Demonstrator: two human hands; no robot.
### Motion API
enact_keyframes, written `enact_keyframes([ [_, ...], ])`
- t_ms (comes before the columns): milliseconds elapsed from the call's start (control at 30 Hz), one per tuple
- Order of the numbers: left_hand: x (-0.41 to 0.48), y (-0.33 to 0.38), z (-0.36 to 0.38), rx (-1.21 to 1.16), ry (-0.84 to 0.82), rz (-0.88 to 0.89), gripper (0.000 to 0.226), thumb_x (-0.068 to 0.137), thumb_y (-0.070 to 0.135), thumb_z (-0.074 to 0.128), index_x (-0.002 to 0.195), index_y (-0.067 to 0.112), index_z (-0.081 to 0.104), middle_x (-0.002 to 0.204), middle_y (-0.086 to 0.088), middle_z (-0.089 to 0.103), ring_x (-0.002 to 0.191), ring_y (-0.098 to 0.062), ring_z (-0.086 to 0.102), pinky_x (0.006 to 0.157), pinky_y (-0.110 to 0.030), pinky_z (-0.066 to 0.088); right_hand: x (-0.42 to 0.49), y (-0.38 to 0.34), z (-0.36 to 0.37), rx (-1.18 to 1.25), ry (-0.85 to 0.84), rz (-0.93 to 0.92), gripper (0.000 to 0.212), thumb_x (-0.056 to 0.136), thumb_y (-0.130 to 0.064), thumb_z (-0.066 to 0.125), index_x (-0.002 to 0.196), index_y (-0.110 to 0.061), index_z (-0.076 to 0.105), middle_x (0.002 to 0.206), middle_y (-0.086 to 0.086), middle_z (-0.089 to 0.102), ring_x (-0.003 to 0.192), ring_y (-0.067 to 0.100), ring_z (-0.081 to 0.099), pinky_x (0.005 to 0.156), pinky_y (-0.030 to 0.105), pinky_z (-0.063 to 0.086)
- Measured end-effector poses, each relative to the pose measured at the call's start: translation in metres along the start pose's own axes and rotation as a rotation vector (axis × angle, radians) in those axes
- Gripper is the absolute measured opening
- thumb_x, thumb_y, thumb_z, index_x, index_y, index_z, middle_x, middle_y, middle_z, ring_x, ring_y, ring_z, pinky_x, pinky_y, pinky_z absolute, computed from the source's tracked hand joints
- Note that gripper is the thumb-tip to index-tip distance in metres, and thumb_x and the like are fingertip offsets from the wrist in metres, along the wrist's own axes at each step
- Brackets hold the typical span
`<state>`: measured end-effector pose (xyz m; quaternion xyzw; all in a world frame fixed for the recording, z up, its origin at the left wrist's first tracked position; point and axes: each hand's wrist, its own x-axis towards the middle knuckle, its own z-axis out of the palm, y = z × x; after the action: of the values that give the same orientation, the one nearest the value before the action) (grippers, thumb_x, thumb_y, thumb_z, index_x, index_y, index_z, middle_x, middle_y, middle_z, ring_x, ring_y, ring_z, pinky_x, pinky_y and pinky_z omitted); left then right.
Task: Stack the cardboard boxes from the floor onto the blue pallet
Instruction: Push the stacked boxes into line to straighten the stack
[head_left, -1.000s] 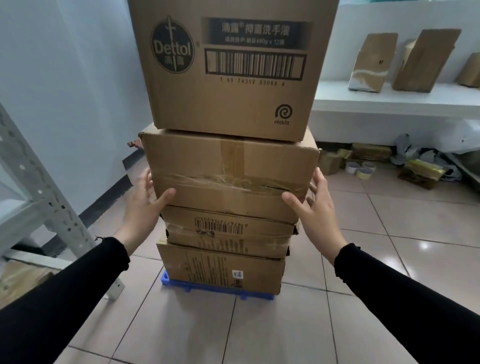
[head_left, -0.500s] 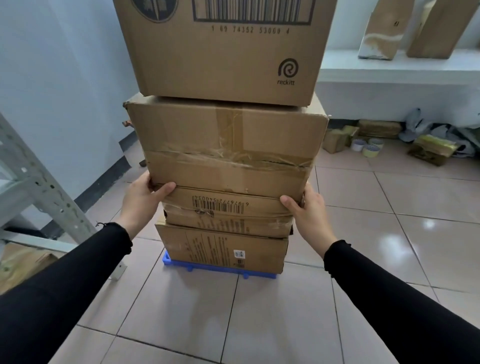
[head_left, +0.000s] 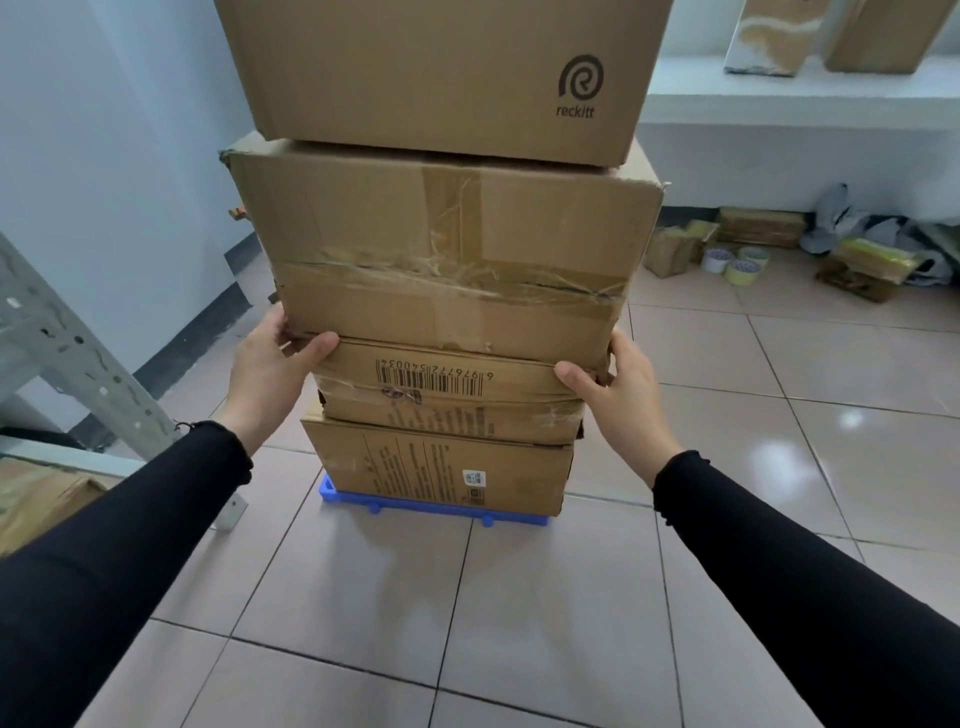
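A stack of cardboard boxes stands on the blue pallet (head_left: 431, 506). From the bottom: a printed box (head_left: 441, 470), a flat barcode box (head_left: 452, 392), a large taped box (head_left: 447, 249) and a Reckitt box (head_left: 441, 73) on top. My left hand (head_left: 270, 366) grips the lower left corner of the taped box, thumb on its front. The lower right corner of that box is held by my right hand (head_left: 621, 389), thumb at the seam above the barcode box.
A grey metal rack (head_left: 67, 358) slants at the left, with cardboard under it. A white ledge (head_left: 800, 98) at the back right carries cardboard pieces. Tape rolls (head_left: 735, 262) and small packages lie on the tiled floor below it.
Both hands have slid down from the taped box's sides to its bottom corners and closed on them. The view has moved closer and tilted down.
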<state>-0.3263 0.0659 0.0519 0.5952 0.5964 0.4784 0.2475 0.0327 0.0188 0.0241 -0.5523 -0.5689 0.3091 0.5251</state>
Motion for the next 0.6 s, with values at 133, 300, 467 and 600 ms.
enact_keyframes([
  [133,-0.011,-0.032,0.003,-0.033,-0.059,-0.122,0.105,0.080,0.044,0.082,0.160,0.033,0.015,0.154,0.002,0.044,0.134,-0.017,0.049,0.110,-0.039,0.041,-0.020,0.034,0.005,-0.040,-0.044,0.188,0.125,0.073,-0.057,0.083,0.163,-0.030,0.000,0.170,-0.008,0.013,0.154,0.010,0.018,0.123,0.039,0.024],
  [300,-0.030,-0.069,0.023,0.060,-0.177,-0.181,0.081,0.082,0.036,0.082,0.149,0.032,0.037,0.142,0.011,0.056,0.127,-0.010,0.054,0.101,-0.033,0.047,-0.033,0.065,0.021,-0.088,-0.142,0.326,0.104,0.083,-0.040,0.081,0.162,-0.028,0.015,0.167,-0.006,0.026,0.152,0.017,0.028,0.120,0.042,0.029],
  [467,-0.026,-0.084,0.036,0.140,-0.173,-0.219,0.056,0.081,0.029,0.081,0.129,0.027,0.053,0.113,0.011,0.069,0.104,-0.012,0.066,0.079,-0.029,0.055,-0.032,0.076,0.033,0.003,-0.125,0.313,0.064,0.090,-0.019,0.074,0.144,-0.033,0.043,0.132,-0.014,0.062,0.120,0.005,0.058,0.101,0.034,0.050],
  [600,-0.027,-0.092,0.040,0.233,-0.114,-0.207,0.053,0.078,0.036,0.080,0.124,0.031,0.055,0.109,0.015,0.070,0.101,-0.013,0.067,0.080,-0.032,0.054,-0.033,0.079,0.040,-0.050,-0.060,0.301,0.058,0.092,-0.015,0.070,0.141,-0.029,0.043,0.127,-0.012,0.064,0.115,0.012,0.062,0.089,0.030,0.053],
])
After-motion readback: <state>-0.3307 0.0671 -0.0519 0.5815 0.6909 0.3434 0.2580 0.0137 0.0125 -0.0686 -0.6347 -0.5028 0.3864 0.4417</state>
